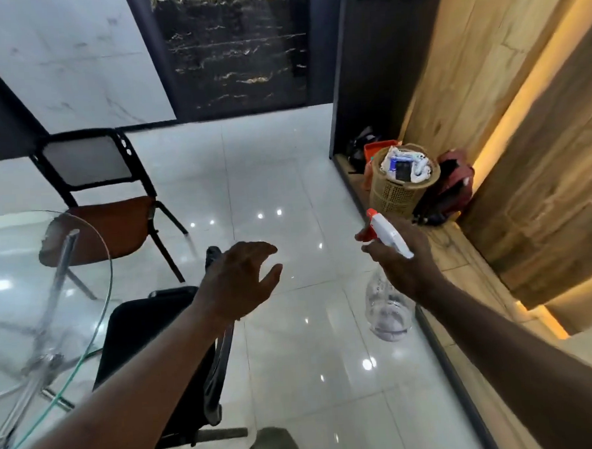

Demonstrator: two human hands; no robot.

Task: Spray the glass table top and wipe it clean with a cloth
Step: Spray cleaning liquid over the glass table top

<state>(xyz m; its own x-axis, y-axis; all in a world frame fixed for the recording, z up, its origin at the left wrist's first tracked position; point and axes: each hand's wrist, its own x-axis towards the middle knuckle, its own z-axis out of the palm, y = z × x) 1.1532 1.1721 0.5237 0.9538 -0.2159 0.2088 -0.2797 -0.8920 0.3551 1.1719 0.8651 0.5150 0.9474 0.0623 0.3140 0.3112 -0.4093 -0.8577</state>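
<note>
A round glass table top (96, 303) on chrome legs fills the left edge of the view. My right hand (403, 263) grips the neck of a clear spray bottle (390, 308) with a white and red trigger head (387, 231), held in the air over the floor, well right of the table. My left hand (242, 278) hovers open with fingers spread above a black chair, holding nothing. White cloths (418, 169) lie in a woven basket (395, 191) on the ledge ahead of the bottle.
A black chair (157, 351) stands tucked at the table's near edge. A brown-seated chair (116, 220) stands on the far side. A low wooden ledge (453, 247) along the right wall carries the basket, a red bag (453, 181) and an orange box. Glossy white floor tiles lie between.
</note>
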